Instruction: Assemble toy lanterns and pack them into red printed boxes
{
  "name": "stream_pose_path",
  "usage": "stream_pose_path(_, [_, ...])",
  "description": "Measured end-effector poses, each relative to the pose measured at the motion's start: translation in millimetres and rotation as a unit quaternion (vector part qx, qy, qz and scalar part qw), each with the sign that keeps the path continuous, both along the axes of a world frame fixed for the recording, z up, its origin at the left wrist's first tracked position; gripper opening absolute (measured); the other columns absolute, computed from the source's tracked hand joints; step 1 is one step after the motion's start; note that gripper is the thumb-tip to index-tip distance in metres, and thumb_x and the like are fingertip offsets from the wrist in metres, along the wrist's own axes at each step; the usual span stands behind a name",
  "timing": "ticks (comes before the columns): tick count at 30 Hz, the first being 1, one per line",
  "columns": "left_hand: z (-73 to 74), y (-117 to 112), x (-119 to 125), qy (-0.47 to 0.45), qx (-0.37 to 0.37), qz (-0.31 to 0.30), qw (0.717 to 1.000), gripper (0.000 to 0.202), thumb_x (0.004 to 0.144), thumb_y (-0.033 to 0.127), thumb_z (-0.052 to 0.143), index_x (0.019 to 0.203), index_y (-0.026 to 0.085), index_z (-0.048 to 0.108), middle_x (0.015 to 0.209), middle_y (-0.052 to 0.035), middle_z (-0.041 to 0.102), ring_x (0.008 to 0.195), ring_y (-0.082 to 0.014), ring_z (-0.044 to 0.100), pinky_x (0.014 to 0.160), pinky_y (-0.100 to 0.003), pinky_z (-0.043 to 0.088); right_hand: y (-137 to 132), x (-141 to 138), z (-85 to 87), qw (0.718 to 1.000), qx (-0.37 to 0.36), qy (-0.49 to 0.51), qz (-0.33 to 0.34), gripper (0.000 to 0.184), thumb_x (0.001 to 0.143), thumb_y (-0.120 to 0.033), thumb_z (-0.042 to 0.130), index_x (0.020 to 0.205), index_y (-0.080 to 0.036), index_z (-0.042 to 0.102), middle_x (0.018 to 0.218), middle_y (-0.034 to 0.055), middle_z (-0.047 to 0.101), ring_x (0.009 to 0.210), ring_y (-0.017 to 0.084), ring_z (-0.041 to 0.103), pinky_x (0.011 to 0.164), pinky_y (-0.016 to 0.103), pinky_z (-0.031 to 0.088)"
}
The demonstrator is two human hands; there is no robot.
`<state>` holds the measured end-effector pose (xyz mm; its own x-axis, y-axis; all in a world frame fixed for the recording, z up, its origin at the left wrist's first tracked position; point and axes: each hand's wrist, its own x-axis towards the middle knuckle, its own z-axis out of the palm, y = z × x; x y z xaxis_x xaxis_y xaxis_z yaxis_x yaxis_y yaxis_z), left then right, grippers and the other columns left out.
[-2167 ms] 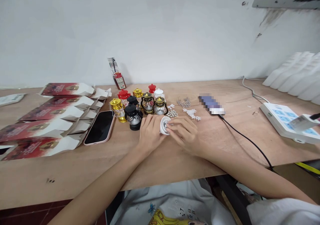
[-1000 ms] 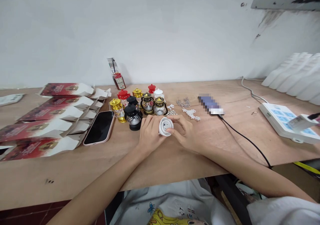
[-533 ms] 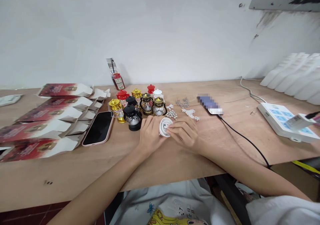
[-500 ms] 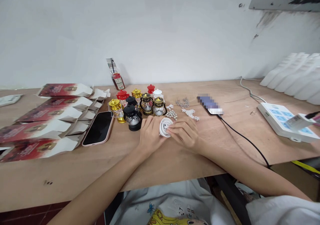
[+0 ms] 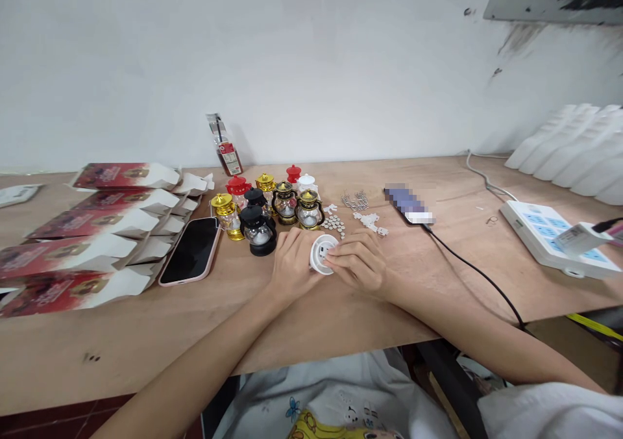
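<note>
Left hand (image 5: 292,263) grips white round plastic housing (image 5: 315,261), recessed face toward wearer. Right hand (image 5: 364,261): fingertips bunched at the recess; any part between them hidden. Beyond: button cells (image 5: 333,223), white plastic pieces (image 5: 370,222). To the left, miniature lanterns (image 5: 260,236), smartphone (image 5: 189,252), red-and-white cartons (image 5: 61,257). To the right, power strip (image 5: 540,231).

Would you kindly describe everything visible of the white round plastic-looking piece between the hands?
The white round plastic-looking piece has a raised rim around a recessed face bearing dark details too small to identify. It is tilted over the light-brown wooden table, face toward the camera. The bare left hand holds its side, hiding part; the bare right hand appears to touch its face.
</note>
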<state>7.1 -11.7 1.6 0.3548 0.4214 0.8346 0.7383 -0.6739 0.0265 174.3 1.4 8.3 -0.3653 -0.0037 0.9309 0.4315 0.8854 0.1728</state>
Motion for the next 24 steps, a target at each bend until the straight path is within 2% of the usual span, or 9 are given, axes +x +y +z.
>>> stream_pose_path(5, [0.5, 1, -4, -0.018, 0.018, -0.022, 0.999, 0.022, 0.086, 0.035, 0.052, 0.098, 0.017, 0.052, 0.082, -0.0061, 0.066, 0.076, -0.0202, 0.053, 0.066, -0.033, 0.034, -4, -3, -0.4, 0.997, -0.067, 0.032, 0.017, 0.009, 0.079, -0.017, 0.065, 0.081, -0.023, 0.059, 0.083, 0.0011, 0.063, 0.076, 0.015, 0.058, 0.069, 0.033, 0.045])
stream_pose_path(10, [0.2, 1, -4, -0.025, 0.026, -0.01, 0.999, 0.023, 0.086, 0.037, 0.051, 0.1, 0.019, 0.051, 0.082, -0.0056, 0.066, 0.076, -0.0197, 0.054, 0.068, -0.033, 0.036, -8, -2, -2.7, 0.995, -0.093, 0.041, 0.019, 0.01, 0.079, -0.017, 0.065, 0.082, -0.025, 0.061, 0.081, 0.0006, 0.059, 0.072, 0.014, 0.055, 0.068, 0.032, 0.043])
stream_pose_path(12, [0.7, 0, -4, -0.026, 0.027, -0.01, 0.999, 0.023, 0.087, 0.038, 0.05, 0.1, 0.019, 0.051, 0.082, -0.0054, 0.066, 0.075, -0.0193, 0.054, 0.067, -0.033, 0.036, -10, -3, 0.8, 0.989, -0.136, 0.051, 0.021, 0.008, 0.079, -0.019, 0.065, 0.084, -0.025, 0.061, 0.082, 0.002, 0.058, 0.075, 0.015, 0.056, 0.071, 0.034, 0.045])
stream_pose_path(14, [1.4, 1, -5, -0.027, 0.031, -0.011, 0.999, 0.023, 0.087, 0.038, 0.05, 0.099, 0.019, 0.051, 0.082, -0.0057, 0.066, 0.074, -0.0193, 0.054, 0.067, -0.033, 0.036, -12, -5, 5.1, 0.973, -0.215, 0.076, 0.044, 0.013, 0.079, -0.025, 0.066, 0.09, -0.023, 0.059, 0.091, 0.0051, 0.057, 0.087, 0.019, 0.057, 0.078, 0.037, 0.048])
stream_pose_path(16, [2.0, 2, -5, -0.022, 0.039, -0.007, 0.999, 0.022, 0.087, 0.038, 0.051, 0.099, 0.019, 0.052, 0.083, -0.0064, 0.066, 0.075, -0.0198, 0.054, 0.067, -0.033, 0.035, -11, -7, 7.9, 0.938, -0.318, 0.1, 0.102, 0.027, 0.078, -0.032, 0.068, 0.099, -0.022, 0.054, 0.098, 0.0071, 0.057, 0.096, 0.02, 0.057, 0.084, 0.039, 0.049])
stream_pose_path(18, [2.5, 2, -6, -0.003, 0.049, 0.003, 0.999, 0.021, 0.087, 0.035, 0.051, 0.099, 0.018, 0.053, 0.082, -0.0065, 0.067, 0.075, -0.0203, 0.054, 0.066, -0.033, 0.034, -8, -8, 8.3, 0.889, -0.412, 0.113, 0.162, 0.037, 0.076, -0.037, 0.069, 0.103, -0.022, 0.05, 0.1, 0.0066, 0.057, 0.095, 0.019, 0.059, 0.084, 0.037, 0.051])
stream_pose_path(20, [3.3, 3, -6, 0.025, 0.058, 0.014, 0.998, 0.02, 0.087, 0.034, 0.051, 0.099, 0.018, 0.055, 0.081, -0.0061, 0.068, 0.073, -0.0203, 0.054, 0.065, -0.033, 0.032, -5, -8, 6.8, 0.853, -0.47, 0.119, 0.191, 0.039, 0.074, -0.04, 0.071, 0.1, -0.022, 0.048, 0.096, 0.0044, 0.058, 0.088, 0.016, 0.06, 0.081, 0.034, 0.052])
stream_pose_path(22, [4.4, 3, -5, 0.047, 0.063, 0.03, 0.996, 0.021, 0.087, 0.034, 0.05, 0.099, 0.017, 0.056, 0.081, -0.0062, 0.068, 0.073, -0.0205, 0.053, 0.064, -0.033, 0.032, -3, -7, 5.0, 0.847, -0.48, 0.123, 0.192, 0.035, 0.075, -0.039, 0.07, 0.096, -0.022, 0.049, 0.092, 0.0029, 0.057, 0.084, 0.015, 0.059, 0.079, 0.032, 0.052])
stream_pose_path(24, [5.6, 3, -4, 0.051, 0.057, 0.052, 0.996, 0.023, 0.087, 0.034, 0.05, 0.1, 0.016, 0.057, 0.083, -0.0071, 0.068, 0.074, -0.0213, 0.053, 0.065, -0.033, 0.031, -2, -6, 3.6, 0.864, -0.454, 0.112, 0.187, 0.025, 0.08, -0.037, 0.065, 0.093, -0.022, 0.051, 0.091, 0.0035, 0.057, 0.087, 0.015, 0.058, 0.081, 0.033, 0.05])
